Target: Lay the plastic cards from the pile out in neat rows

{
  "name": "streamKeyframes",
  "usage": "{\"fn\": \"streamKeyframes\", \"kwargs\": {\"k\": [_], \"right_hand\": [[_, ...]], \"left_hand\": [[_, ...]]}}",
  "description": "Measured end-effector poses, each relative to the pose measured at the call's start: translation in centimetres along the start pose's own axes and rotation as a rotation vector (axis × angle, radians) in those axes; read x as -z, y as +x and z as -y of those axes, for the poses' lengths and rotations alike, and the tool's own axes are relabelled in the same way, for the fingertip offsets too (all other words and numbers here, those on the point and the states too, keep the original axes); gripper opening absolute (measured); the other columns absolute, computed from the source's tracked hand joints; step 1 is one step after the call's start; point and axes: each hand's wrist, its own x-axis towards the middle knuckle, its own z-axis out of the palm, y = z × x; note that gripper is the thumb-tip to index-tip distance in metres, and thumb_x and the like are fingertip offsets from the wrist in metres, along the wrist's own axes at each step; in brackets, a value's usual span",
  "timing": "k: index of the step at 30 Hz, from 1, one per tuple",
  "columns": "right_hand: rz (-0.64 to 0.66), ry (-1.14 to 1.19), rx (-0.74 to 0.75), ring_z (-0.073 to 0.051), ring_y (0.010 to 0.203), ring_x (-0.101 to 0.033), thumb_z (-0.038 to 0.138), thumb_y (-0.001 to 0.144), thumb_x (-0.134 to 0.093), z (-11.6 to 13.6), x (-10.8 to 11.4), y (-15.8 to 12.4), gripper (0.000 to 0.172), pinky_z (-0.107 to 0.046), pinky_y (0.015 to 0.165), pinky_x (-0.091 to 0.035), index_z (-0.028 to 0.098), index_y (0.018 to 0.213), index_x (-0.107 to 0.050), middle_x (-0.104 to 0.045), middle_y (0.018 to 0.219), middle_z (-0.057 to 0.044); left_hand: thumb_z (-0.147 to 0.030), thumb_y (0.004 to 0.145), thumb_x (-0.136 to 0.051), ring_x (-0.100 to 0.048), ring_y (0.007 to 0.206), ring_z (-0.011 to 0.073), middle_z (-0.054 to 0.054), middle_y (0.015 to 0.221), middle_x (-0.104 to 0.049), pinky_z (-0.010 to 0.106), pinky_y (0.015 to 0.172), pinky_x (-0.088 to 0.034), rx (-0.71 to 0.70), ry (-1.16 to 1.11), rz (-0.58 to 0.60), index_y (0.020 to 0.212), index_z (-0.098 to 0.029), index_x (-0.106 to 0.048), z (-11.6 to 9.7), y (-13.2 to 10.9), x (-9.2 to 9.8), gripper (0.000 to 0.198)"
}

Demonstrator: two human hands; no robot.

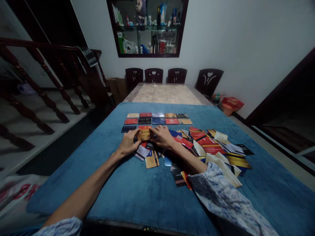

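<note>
A gold card (145, 134) is held between my two hands, just below the rows of cards. My left hand (129, 141) grips its left edge with thumb and fingers. On its right edge the fingers of my right hand (161, 136) are closed. Behind it shows part of a red and gold card (143, 127), beside a dark blue card (128, 129). Two neat rows of cards lie farther off, among them a red card (131, 121) and a tan card (185, 121). Loose cards, such as a tan card (152, 160), lie under and below my hands.
A messy heap of cards (209, 144) spreads to the right, partly under my right forearm. Blue cloth (103, 183) covers the near table; its bare stone-patterned end (164, 93) lies beyond. Chairs (154, 75) stand at the far side. A white plastic bag (19, 196) sits at the left.
</note>
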Motion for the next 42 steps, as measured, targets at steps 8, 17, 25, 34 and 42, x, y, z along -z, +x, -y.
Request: {"fn": "streamKeyframes", "kwargs": {"k": [8,17,25,34,42], "right_hand": [[0.026,-0.003,0.006,-0.029,0.112,-0.047,0.032,0.088,-0.057,-0.2,0.2,0.0,0.055,-0.041,0.088,-0.034,0.015,0.14,-0.049,-0.063,0.122,-0.016],[0.039,-0.034,0.021,-0.03,0.117,-0.043,0.041,0.087,-0.06,-0.8,1.1,-0.1,0.051,-0.043,0.088,-0.037,0.022,0.134,-0.057,-0.056,0.129,-0.014],[0.08,0.001,0.033,-0.029,0.115,-0.044,0.045,0.083,-0.066,-1.3,1.5,0.1,0.05,-0.043,0.089,-0.039,0.02,0.127,-0.061,-0.057,0.128,-0.013],[0.133,0.024,0.069,-0.029,0.114,-0.044,0.047,0.085,-0.067,-2.9,2.4,-0.2,0.048,-0.04,0.085,-0.039,0.019,0.123,-0.064,-0.059,0.125,-0.013],[0.156,-0.01,0.1,-0.028,0.109,-0.047,0.049,0.084,-0.067,-4.6,3.8,-0.9,0.039,-0.039,0.086,-0.038,0.02,0.111,-0.068,-0.06,0.119,-0.012]], "left_hand": [[-0.019,0.078,-0.066,-0.061,0.101,0.0264,0.01,0.11,-0.068,0.04,0.09,-0.047,-0.001,0.029,0.038,0.129,-0.016,-0.056,-0.3,0.1,0.1,0.053],[-0.027,0.08,-0.066,-0.053,0.114,0.03,0.01,0.119,-0.058,0.044,0.091,-0.044,-0.022,0.052,0.035,0.123,-0.02,-0.059,-0.6,0.1,0.2,0.044],[-0.024,0.081,-0.063,-0.051,0.115,0.0313,0.011,0.121,-0.058,0.048,0.093,-0.041,-0.031,0.053,0.091,0.122,-0.019,-0.059,-1.3,0.5,0.2,0.042],[-0.025,0.081,-0.062,-0.05,0.113,0.0316,0.011,0.119,-0.057,0.049,0.093,-0.039,-0.071,0.1,0.146,0.123,-0.02,-0.06,-2.7,1.3,0.5,0.042],[-0.023,0.081,-0.06,-0.05,0.112,0.0313,0.012,0.12,-0.057,0.049,0.094,-0.037,-0.131,0.105,0.191,0.119,-0.019,-0.061,-4.0,3.1,0.2,0.038]]}}
